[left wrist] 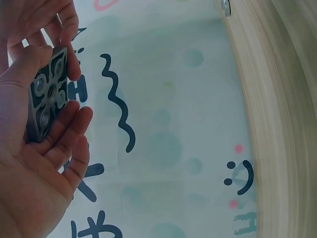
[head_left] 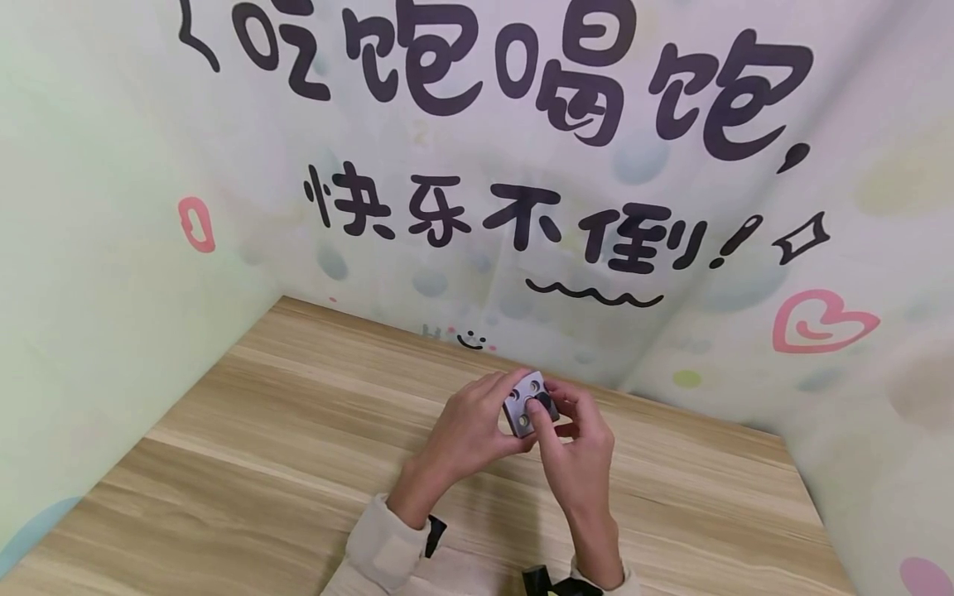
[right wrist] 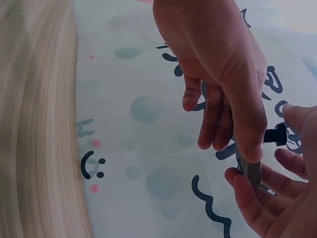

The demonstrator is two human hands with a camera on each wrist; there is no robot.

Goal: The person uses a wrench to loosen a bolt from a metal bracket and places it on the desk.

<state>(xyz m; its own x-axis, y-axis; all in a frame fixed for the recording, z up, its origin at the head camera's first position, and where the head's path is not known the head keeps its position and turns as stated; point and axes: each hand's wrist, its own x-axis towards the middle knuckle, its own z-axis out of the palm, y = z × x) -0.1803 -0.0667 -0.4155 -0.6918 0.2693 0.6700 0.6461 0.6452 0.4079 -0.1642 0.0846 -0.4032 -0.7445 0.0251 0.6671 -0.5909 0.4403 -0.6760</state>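
A square grey metal plate (head_left: 517,409) with round holes is held up above the table. My left hand (head_left: 471,418) grips it by its left side, thumb on one edge. In the left wrist view, the plate's ribbed face (left wrist: 49,94) shows a threaded centre hole, and the left hand (left wrist: 37,163) curls around the edge. A black bolt (right wrist: 276,135) stands out from the plate's other face. My right hand (head_left: 580,451) has thumb and forefinger on either side of the bolt head; its other fingers touch the plate. The left thumb hides where the bolt meets the plate.
Beneath the hands lies a wood-grain table (head_left: 246,463). Pale fabric walls (head_left: 447,149) with black lettering enclose its back and sides; the back wall stands close behind the hands. Black wrist straps (head_left: 570,586) show at the cuffs.
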